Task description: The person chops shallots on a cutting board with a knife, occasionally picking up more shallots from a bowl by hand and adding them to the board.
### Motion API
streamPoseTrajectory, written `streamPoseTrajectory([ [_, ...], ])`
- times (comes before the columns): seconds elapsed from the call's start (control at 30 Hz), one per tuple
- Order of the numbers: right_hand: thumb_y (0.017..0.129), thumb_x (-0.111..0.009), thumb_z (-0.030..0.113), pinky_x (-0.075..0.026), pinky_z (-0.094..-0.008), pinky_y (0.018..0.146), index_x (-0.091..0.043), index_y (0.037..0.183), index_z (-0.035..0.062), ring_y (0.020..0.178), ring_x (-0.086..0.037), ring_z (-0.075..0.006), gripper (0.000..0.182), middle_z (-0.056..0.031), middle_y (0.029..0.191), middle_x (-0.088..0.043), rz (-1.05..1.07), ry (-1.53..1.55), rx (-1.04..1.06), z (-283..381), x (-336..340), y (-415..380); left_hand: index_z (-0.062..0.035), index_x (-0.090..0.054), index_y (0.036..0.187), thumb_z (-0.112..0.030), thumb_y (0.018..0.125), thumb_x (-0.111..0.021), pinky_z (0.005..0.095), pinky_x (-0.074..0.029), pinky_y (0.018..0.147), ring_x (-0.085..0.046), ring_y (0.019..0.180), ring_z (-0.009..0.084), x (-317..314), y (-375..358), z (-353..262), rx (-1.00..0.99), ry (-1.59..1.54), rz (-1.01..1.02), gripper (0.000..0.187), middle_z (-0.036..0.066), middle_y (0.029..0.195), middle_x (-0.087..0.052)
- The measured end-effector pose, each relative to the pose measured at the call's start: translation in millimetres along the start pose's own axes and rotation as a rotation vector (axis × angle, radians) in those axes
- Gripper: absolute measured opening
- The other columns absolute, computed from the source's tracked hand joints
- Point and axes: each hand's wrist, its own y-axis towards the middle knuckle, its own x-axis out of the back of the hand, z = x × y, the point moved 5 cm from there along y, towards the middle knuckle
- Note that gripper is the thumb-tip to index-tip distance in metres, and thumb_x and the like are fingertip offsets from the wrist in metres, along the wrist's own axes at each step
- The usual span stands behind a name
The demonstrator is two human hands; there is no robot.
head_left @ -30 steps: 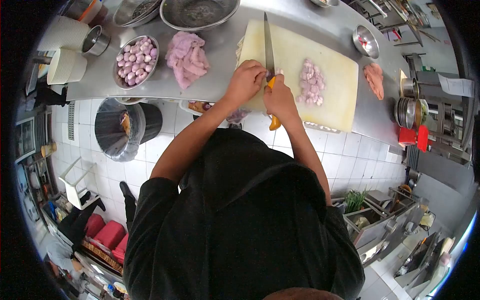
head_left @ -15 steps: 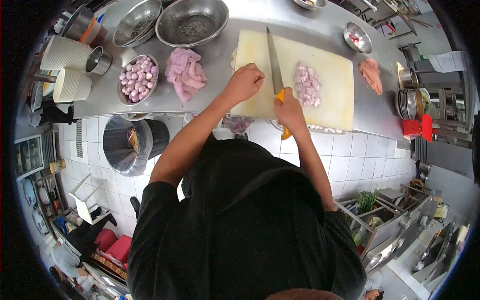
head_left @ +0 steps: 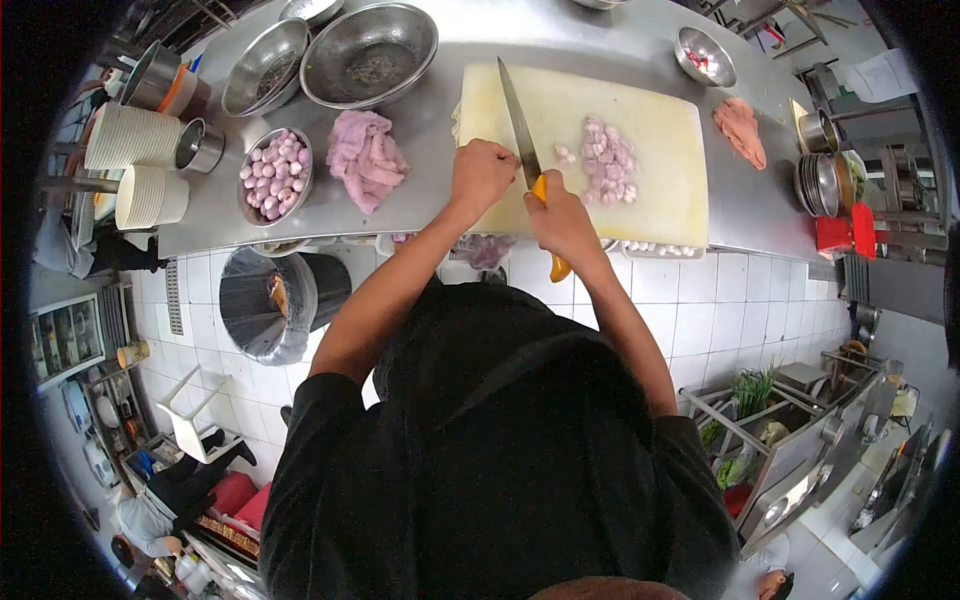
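My right hand (head_left: 562,222) is wrapped round the yellow handle of a long kitchen knife (head_left: 515,112), its blade pointing to the far side of the white cutting board (head_left: 660,130). Just left of the blade, over the board's left part, my left hand (head_left: 483,178) is closed with fingers curled; whatever they hold is hidden. Cut shallots (head_left: 608,162) lie heaped right of the knife. A couple of loose shallot pieces (head_left: 564,154) sit between that heap and the blade.
Left of the board are a crumpled pink cloth (head_left: 365,160), a bowl of whole peeled shallots (head_left: 275,175) and a large metal bowl (head_left: 370,55). A small bowl (head_left: 705,57) and an orange cloth (head_left: 740,132) lie right. Below the counter stands a lined bin (head_left: 262,305).
The knife and my right hand have shifted left, closer to my left hand. A couple of shallot pieces now lie beside the heap. The whole view has shifted slightly.
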Motion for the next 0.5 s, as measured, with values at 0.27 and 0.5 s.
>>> streamPoseTrajectory([
  [0.27, 0.096, -0.052, 0.02, -0.049, -0.0593, 0.08, -0.04, 0.112, -0.0022, 0.086, -0.064, -0.0538, 0.03, -0.0363, 0.087, -0.064, 0.045, -0.033, 0.0, 2.9, -5.8, 3.4, 0.0071, -0.076, 0.089, -0.007, 0.083, -0.073, 0.0259, -0.057, 0.061, -0.073, 0.065, 0.0147, -7.1, 2.0, 7.3, 0.113, -0.194, -0.003, 0.015, 0.013, 0.076, -0.075],
  [0.5, 0.095, -0.053, 0.018, -0.05, -0.0587, 0.079, -0.04, 0.11, -0.0037, 0.085, -0.064, -0.0534, 0.029, -0.0364, 0.085, -0.064, 0.074, -0.043, -0.016, 13.6, 8.3, -6.7, 0.0053, -0.077, 0.09, -0.008, 0.083, -0.074, 0.0257, -0.057, 0.062, -0.072, 0.066, 0.0136, -7.1, -0.1, 15.1, 0.124, -0.289, -0.008, 0.015, 0.012, 0.076, -0.075],
])
